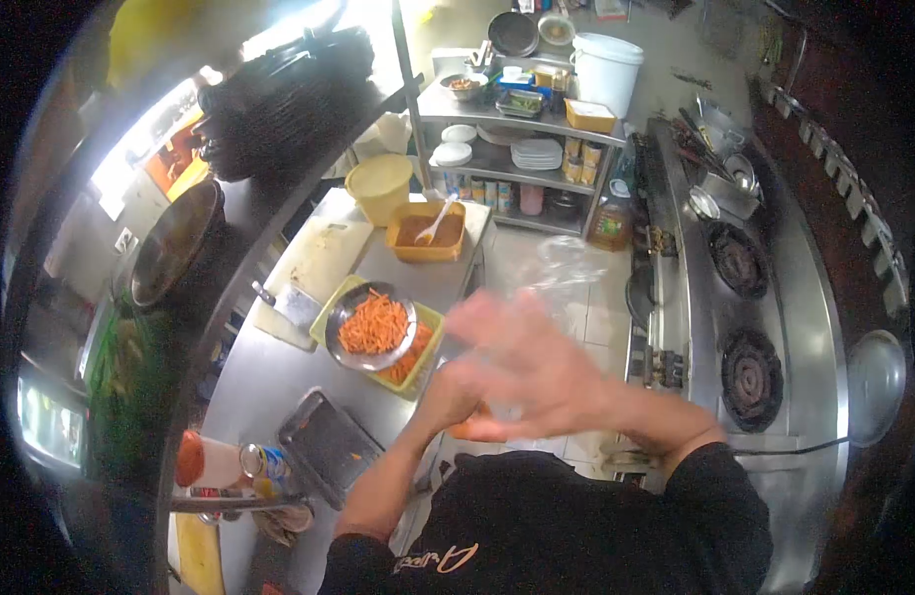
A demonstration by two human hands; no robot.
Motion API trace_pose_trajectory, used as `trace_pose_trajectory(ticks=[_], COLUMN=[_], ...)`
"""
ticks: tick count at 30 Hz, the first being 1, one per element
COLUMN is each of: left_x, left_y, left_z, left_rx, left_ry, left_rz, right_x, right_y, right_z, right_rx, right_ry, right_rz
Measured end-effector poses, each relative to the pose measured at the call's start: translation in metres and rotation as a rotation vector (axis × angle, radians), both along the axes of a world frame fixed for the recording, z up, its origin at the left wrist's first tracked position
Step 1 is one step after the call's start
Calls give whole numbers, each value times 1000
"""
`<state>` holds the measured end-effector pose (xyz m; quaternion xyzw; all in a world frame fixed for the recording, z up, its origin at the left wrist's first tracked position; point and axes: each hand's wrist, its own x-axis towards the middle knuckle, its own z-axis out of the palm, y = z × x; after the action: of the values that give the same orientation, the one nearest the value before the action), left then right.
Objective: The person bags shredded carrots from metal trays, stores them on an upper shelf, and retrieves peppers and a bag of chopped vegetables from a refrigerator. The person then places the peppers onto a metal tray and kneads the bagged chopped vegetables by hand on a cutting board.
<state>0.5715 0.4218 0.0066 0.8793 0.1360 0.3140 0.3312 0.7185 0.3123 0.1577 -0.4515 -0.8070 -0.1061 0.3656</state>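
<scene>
My right hand (pixel 532 362) is smeared by motion in front of my body, and its fingers do not show clearly. Partly behind it is my left hand (pixel 450 395), with its fingers hidden. Something orange (pixel 477 426) shows just below both hands, too blurred to name. Clear plastic (pixel 567 266) appears just beyond my right hand; whether I hold it cannot be told. To the left of my hands, a metal bowl (pixel 406 349) of orange strips, likely cut carrot (pixel 371 325), rests on a yellow-green basket (pixel 430 359) with more strips inside.
The steel counter (pixel 269 382) bears a dark tray (pixel 331 446), a cutting board (pixel 324 253), a cleaver (pixel 297 309) and an orange tub (pixel 462 243) of brown sauce with a spoon. Stove burners (pixel 750 377) line the right. Shelves (pixel 522 121) stand ahead.
</scene>
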Motion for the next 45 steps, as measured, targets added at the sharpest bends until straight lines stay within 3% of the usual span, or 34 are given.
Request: trace_pose_trajectory(ticks=[1,3,4,6,9,11,14,15,19,22,24,25,28,31,34,35,37,41,44,45], left_x=[-2,-7,-9,-21,-52,-65,-48,-29,24,6,-9,-5,-8,18,38,39,48,62,69,67], left_y=[5,25,36,50,75,86,73,74,104,123,134,129,127,91,83,85,88,79,78,78], left_z=[23,21,20,60,84,90,130,136,113,80,54,63,45,71,69,65,63,73,65,64], left_rx=[134,149,165,-50,41,54,-436,-394,-449,-139,217,223,204,-17,-45,89,-71,-140,-131,-198], left_ry=[-67,155,268,592,395,228,-3,-11,-255,-77,78,-13,102,-87,-42,2,-77,-14,-43,-40], left_rz=[16,51,63,100,43,-23,-102,-3,465,825,975,1016,949,940,1005,1002,1002,890,815,773], right_x=[-9,-4,9,31,57,64,57,50,-4,-25,-6,12,41,51,69,75,87,102,103,105], right_y=[10,40,60,83,105,120,157,173,213,222,236,245,284,307,313,315,318,324,313,308], right_z=[-2,-30,-55,-48,-54,-48,-48,-59,-138,-167,-151,-130,-91,-89,-67,-63,-63,-68,-79,-64], right_rx=[-89,-485,-800,-980,-737,-430,-50,-36,-314,-522,-633,-747,-953,-668,-794,-721,-607,-781,-826,-882], right_ry=[-194,-429,-463,-252,-154,-185,-106,20,508,642,607,585,379,212,91,52,-22,-46,171,-30], right_rz=[46,44,1,20,150,101,55,68,194,336,474,580,598,793,874,906,969,1014,1073,1033])
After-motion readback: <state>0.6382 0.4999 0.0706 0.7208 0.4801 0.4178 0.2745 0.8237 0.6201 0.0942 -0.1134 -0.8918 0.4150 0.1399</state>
